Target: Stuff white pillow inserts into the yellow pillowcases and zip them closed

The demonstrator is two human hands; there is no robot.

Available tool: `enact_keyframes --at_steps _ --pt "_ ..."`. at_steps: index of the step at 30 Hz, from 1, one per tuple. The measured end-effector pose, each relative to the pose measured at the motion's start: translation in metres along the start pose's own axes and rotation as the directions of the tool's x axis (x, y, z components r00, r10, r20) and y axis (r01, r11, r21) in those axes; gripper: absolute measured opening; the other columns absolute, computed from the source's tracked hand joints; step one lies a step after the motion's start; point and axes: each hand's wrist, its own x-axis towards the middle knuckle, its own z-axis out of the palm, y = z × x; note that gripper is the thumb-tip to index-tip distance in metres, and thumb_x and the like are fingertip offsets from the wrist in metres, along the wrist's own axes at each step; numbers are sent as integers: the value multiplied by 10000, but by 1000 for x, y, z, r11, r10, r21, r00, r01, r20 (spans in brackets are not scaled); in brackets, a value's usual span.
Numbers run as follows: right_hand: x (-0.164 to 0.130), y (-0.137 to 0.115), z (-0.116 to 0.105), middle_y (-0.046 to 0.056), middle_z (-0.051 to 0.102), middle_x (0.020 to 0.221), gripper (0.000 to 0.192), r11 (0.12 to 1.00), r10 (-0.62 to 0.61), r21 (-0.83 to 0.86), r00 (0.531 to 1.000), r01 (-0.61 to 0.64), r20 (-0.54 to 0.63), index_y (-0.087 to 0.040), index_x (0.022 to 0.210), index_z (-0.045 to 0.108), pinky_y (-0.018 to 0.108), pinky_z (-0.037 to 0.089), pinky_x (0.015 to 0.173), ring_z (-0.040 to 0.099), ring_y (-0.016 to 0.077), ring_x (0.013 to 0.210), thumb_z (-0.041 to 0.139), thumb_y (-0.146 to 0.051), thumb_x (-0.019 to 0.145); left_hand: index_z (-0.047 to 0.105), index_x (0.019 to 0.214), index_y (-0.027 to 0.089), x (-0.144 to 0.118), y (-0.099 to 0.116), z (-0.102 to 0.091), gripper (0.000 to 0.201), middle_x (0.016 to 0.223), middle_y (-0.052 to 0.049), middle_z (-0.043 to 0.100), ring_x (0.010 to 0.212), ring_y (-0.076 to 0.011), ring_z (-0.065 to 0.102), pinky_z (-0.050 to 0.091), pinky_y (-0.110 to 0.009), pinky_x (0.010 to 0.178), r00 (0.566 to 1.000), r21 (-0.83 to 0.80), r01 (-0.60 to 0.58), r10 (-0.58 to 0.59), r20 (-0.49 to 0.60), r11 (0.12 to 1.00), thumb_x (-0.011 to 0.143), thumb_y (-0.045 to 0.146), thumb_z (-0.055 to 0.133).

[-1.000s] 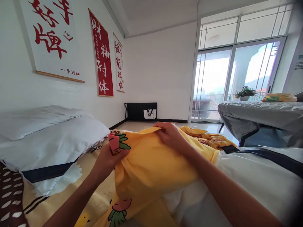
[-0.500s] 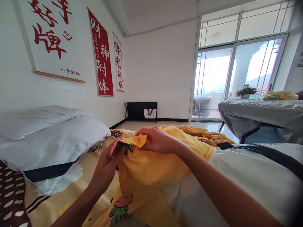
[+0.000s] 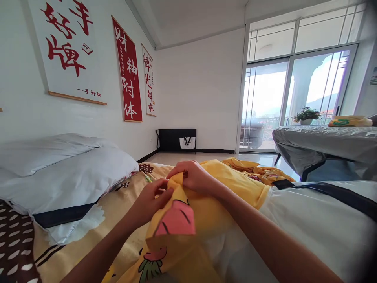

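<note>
A yellow pillowcase (image 3: 182,200) with pink and green printed figures lies in front of me, partly pulled over a white pillow (image 3: 312,220) with a navy band. My right hand (image 3: 193,177) is closed on the pillowcase's far edge. Close beside it, my left hand (image 3: 154,198) pinches the same bunched edge between thumb and fingers. A flap with a pink print hangs toward me below the hands. The right fingertips are partly hidden by the fabric.
Two stacked white pillows (image 3: 73,169) rest at the left on the patterned bedsheet (image 3: 118,224). Crumpled yellow cloth (image 3: 265,174) lies beyond the pillowcase. A plastic-covered table (image 3: 321,137) stands at the right, bearing a potted plant (image 3: 306,114).
My left hand has moved up and right to meet the right hand. The pillowcase's edge has turned over, and its pink-printed flap now hangs toward me.
</note>
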Motion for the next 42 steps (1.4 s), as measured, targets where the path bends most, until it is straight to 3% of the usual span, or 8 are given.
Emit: enact_keyframes --at_steps 7,11,15,21,26,29,34,42 --pt "-5 3 -13 -36 466 573 140 995 99 -15 995 -99 1 -158 646 603 220 296 536 389 83 561 484 -156 720 584 807 169 0 -8 8 312 744 12 591 647 -101 516 401 -183 568 998 -285 22 -36 -44 958 780 468 672" --pt "-3 5 -18 -53 257 553 377 997 82 0 996 -82 -24 -196 549 279 241 179 501 237 73 543 442 -368 842 511 699 165 4 -20 5 380 626 47 468 548 -66 387 312 -162 491 994 -319 -37 3 -106 947 804 510 631" --pt "-3 3 -17 -51 215 582 377 994 92 -51 996 -93 -21 -199 580 233 252 151 514 201 77 566 434 -359 857 488 629 153 5 -27 5 417 590 52 404 530 -59 327 285 -160 478 983 -310 -106 53 -177 945 797 502 643" --pt "-12 2 -28 -49 233 618 353 990 132 41 989 -135 68 -198 598 287 234 186 509 226 81 585 466 -388 835 582 643 154 1 -18 2 350 582 36 513 512 -65 425 323 -157 469 995 -406 -33 -8 -99 913 722 461 730" --pt "-18 -9 -30 -51 379 647 202 986 166 5 970 -169 178 -177 658 458 211 245 520 305 91 641 606 -312 689 598 648 163 2 -15 5 333 599 29 567 534 -93 500 371 -173 488 974 -442 9 -109 -201 897 627 424 803" --pt "-17 -14 -21 -57 372 606 186 982 190 -47 968 -184 163 -175 583 416 215 228 506 287 87 624 563 -249 669 576 609 155 -1 -15 5 348 585 32 532 531 -81 453 351 -173 494 970 -386 -51 -46 -238 921 678 440 764" --pt "-16 -6 -13 -51 391 618 168 961 77 243 972 -132 224 -158 599 476 204 274 520 331 73 602 562 -255 705 523 584 153 -5 -11 -4 397 618 16 460 567 -92 384 322 -206 524 981 -206 -161 135 -137 965 787 468 653" --pt "-13 -8 -7 -23 538 701 140 936 -50 341 925 -89 376 -129 754 642 199 377 595 464 98 673 619 -264 723 436 546 180 31 -13 1 504 582 17 417 571 -117 372 347 -238 538 971 -203 -230 210 -114 952 722 598 655"
